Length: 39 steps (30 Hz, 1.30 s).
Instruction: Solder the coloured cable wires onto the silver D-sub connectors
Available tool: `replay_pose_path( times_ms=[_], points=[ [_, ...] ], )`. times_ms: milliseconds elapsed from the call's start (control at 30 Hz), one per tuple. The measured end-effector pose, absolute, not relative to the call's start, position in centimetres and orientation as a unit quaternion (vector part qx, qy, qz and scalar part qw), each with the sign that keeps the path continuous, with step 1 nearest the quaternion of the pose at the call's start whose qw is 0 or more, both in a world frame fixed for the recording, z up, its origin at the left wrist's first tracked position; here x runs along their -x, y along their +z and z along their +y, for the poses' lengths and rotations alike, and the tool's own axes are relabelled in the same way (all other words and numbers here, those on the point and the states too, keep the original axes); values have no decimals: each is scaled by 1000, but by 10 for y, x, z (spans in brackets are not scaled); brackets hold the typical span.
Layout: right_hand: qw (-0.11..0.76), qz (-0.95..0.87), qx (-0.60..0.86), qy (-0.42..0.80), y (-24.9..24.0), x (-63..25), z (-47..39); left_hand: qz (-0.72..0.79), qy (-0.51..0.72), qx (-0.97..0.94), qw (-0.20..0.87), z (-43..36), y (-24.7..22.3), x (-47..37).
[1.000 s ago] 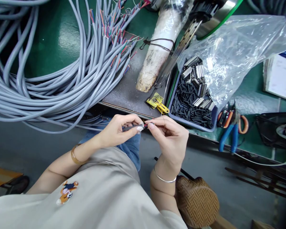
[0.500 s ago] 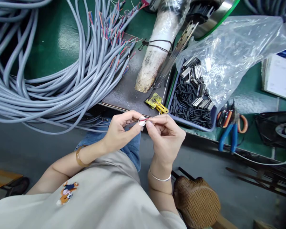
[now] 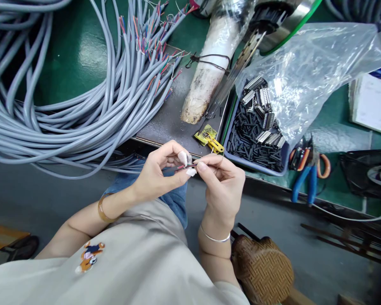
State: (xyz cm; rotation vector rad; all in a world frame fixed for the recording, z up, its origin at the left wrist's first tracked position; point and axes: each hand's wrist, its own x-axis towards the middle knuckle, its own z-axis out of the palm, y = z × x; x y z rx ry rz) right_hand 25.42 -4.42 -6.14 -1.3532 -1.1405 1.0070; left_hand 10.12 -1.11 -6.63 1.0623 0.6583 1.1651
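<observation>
Near the bench's front edge, my left hand [image 3: 163,171] holds the end of a cable with thin red and dark wires [image 3: 181,167]; white wrapping covers its thumb and index fingertips. My right hand [image 3: 224,182] meets it from the right, thumb and index finger pinched on the wire tips. Whether a small part sits between those fingertips is too small to tell. Just beyond the hands lie a yellow cutter [image 3: 215,144] and a blue tray [image 3: 281,169] of short black tubes [image 3: 249,135] and metal connectors [image 3: 265,97].
Grey cables [image 3: 82,127] with stripped ends cover the left of the green bench. A wrapped white roll [image 3: 206,67], a plastic bag [image 3: 317,63], blue-handled pliers [image 3: 305,182] and papers [image 3: 376,101] lie beyond and right. A stool [image 3: 265,271] stands below.
My left thumb and index finger have spread apart somewhat, and more wires show between the hands. My right hand has shifted slightly and stays pinched at the wire tips.
</observation>
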Motion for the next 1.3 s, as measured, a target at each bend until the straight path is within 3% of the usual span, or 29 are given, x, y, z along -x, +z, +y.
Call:
replay_pose_path(
  times_ms=[267, 600, 700, 900, 1300],
  points=[
    [511, -476, 578, 421, -57, -255, -46, 341, 479, -447, 675, -7, -61, -99],
    [494, -507, 595, 380, -56, -254, -45, 369, 502, -587, 518, -14, -65, -99],
    [495, -507, 596, 379, -56, -254, -43, 368, 496, -538, 573, -15, -65, -100],
    [589, -480, 582, 290, -48, -256, -45, 381, 486, -394, 681, -11, -73, -99],
    [491, -587, 588, 262, -52, -246, -48, 360, 496, -382, 692, -12, -67, -101]
  ],
)
